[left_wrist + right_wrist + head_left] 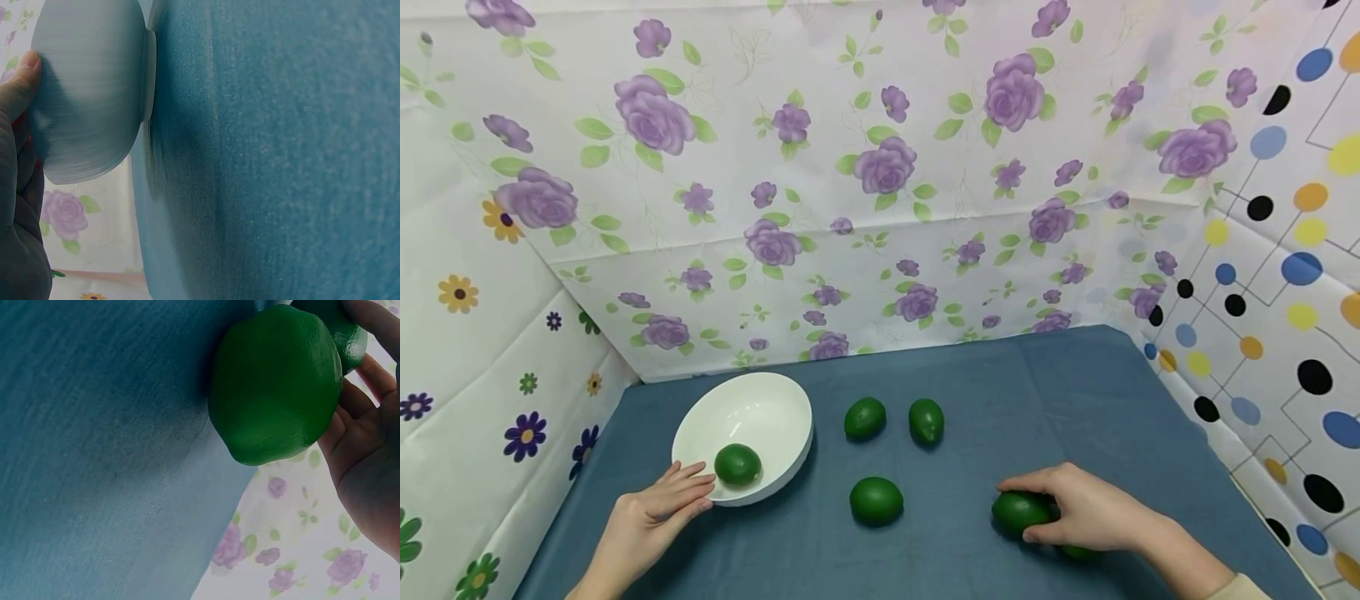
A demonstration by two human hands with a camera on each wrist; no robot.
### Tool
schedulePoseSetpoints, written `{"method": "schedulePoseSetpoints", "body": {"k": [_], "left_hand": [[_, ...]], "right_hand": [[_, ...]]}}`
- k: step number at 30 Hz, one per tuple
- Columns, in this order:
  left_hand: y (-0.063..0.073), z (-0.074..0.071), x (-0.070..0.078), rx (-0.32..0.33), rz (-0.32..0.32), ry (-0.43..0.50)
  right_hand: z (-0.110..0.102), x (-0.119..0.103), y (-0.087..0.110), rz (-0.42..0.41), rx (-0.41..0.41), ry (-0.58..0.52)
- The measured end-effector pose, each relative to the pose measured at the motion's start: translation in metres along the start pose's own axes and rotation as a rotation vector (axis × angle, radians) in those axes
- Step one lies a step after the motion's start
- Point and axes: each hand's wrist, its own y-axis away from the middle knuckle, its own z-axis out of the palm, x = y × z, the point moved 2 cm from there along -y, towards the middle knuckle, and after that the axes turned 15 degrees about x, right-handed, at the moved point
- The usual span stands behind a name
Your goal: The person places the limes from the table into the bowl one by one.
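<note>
At the left, a white bowl [741,408] stands on the cloth with one green lime [737,464] inside. My left hand [651,512] holds the bowl's near left rim, fingers over the edge. In the left wrist view its thumb lies against the bowl's outer wall [87,94]. At the right, my right hand [1086,508] grips another lime [1018,512] between thumb and fingers. Partly hidden beneath that hand is a further lime [1078,552], which looms large in the right wrist view [275,387]; the gripped lime [340,337] shows behind it.
Between the hands, three limes lie apart on the blue cloth [962,533]: one near the bowl [865,419], one beside it [927,422] and one closer to me [877,501]. A flowered sheet [850,208] hangs behind, and patterned sheets flank both sides.
</note>
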Motion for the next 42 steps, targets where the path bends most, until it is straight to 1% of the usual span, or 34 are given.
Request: {"method": "schedulePoseSetpoints", "body": {"k": [2, 4, 8, 12, 17, 21, 23, 28, 31, 35, 39, 42], "left_hand": [[0.0005, -0.0001, -0.0008, -0.004, -0.001, -0.005], [0.0014, -0.0006, -0.0021, -0.016, -0.022, -0.006], [0.0023, -0.0008, -0.0032, -0.024, -0.028, -0.009], [0.0015, -0.0006, -0.0025, -0.017, -0.02, -0.004], [-0.0004, 0.0, -0.0007, 0.0, 0.017, 0.005], [-0.0009, -0.0002, -0.0005, -0.011, 0.004, -0.003], [-0.0008, -0.0004, -0.0005, -0.023, -0.022, -0.002], [-0.0005, -0.0006, 0.0, -0.022, -0.014, -0.005], [-0.0003, -0.0008, 0.0, -0.018, -0.005, -0.004], [-0.0004, -0.0011, -0.0002, -0.025, -0.011, -0.003], [-0.0002, -0.0012, -0.0014, -0.035, -0.022, -0.005], [0.0007, -0.0009, -0.002, -0.031, -0.019, -0.006]], "right_hand": [[0.0003, -0.0007, -0.0004, -0.008, 0.003, 0.002], [0.0006, -0.0012, -0.0006, -0.016, 0.005, 0.005], [0.0003, -0.0027, -0.0009, -0.014, 0.007, 0.01], [0.0002, -0.0041, -0.0012, -0.011, 0.006, 0.009], [-0.0007, -0.0052, -0.0019, -0.008, 0.012, 0.022], [-0.0012, -0.0056, -0.0033, -0.023, 0.018, 0.029], [-0.001, -0.0056, -0.0041, -0.028, 0.018, 0.032], [-0.0006, -0.0051, -0.006, -0.02, 0.018, 0.041], [0.0001, -0.0053, -0.0065, -0.033, 0.021, 0.038], [0.0007, -0.0063, -0.0071, -0.055, 0.024, 0.038], [0.0007, -0.0078, -0.0085, -0.043, 0.027, 0.042], [0.0011, -0.0094, -0.01, -0.031, 0.029, 0.043]]}}
